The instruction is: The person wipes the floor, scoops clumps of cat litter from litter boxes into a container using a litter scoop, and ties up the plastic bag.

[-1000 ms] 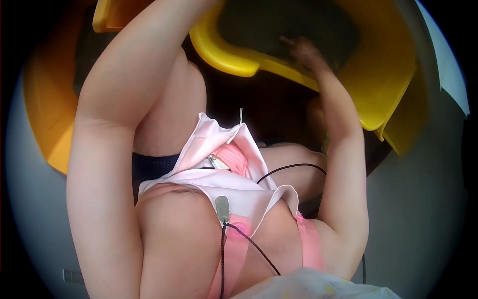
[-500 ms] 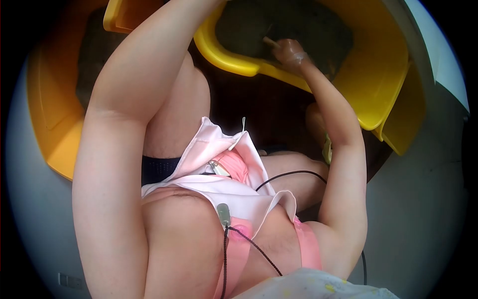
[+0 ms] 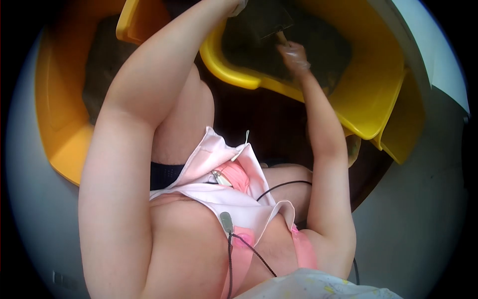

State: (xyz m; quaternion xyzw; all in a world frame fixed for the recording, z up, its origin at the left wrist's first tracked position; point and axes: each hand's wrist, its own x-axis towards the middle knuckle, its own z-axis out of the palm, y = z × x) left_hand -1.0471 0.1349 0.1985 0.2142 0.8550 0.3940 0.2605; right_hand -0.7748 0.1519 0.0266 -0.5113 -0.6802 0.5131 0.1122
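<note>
My right hand (image 3: 295, 57), in a thin clear glove, is closed round the short light handle of a flat tool (image 3: 282, 38). The tool's thin blade points away from me, faint against the dark grey contents of a yellow basin (image 3: 231, 74). Only a gloved edge of my left hand (image 3: 240, 7) shows at the top of the view, over the basin's left side. Its fingers are out of the frame, so what it holds or touches is hidden.
An orange-yellow container (image 3: 62, 129) with dark contents stands at the left. More yellow plastic (image 3: 406, 119) is at the right. A pale pink and white cloth (image 3: 214, 197) lies over my lap, with a dark cord (image 3: 256, 255) hanging above it. Grey floor (image 3: 403, 224) shows at the right.
My right hand has turned, and the tool's handle now points away from me instead of leftward. A gloved edge of my left hand has come into view. The basins have shifted slightly in the picture.
</note>
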